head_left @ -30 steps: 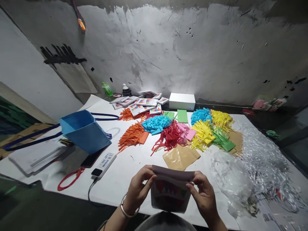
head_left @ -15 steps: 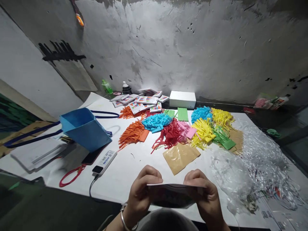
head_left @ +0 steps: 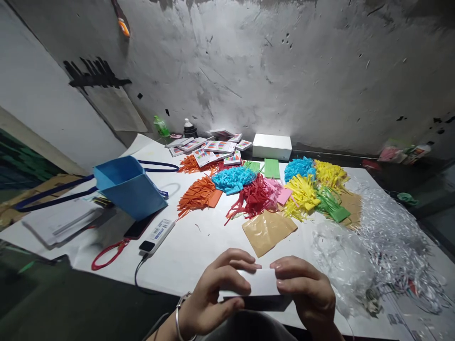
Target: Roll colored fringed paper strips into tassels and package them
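Between both hands, at the table's near edge, is a folded white card or paper box (head_left: pixel 261 283) with a white top and a dark, shadowed near side. My left hand (head_left: pixel 222 291) grips its left end, fingers over the top and thumb at the near side. My right hand (head_left: pixel 307 289) holds the right end, fingertips on the top; its thumb is hidden. Just beyond the hands lies a tan paper packet (head_left: pixel 269 232). Behind it are fringed paper bundles: red (head_left: pixel 253 198), orange (head_left: pixel 199 195), blue (head_left: pixel 234 177), yellow (head_left: pixel 300 195) and green (head_left: pixel 332 203).
A blue bag (head_left: pixel 131 187) with dark straps, a phone (head_left: pixel 140 227), a white power bank (head_left: pixel 157 237) and red scissors or a loop (head_left: pixel 109 255) are at left. Printed packs (head_left: pixel 213 151) and a white box (head_left: pixel 272 147) stand behind. Clear plastic (head_left: pixel 341 265) and silvery strands (head_left: pixel 398 241) lie right.
The flat card now shows a folded white top face. My left hand has shifted right, with its fingers over the top; my right fingers have spread over the other end.
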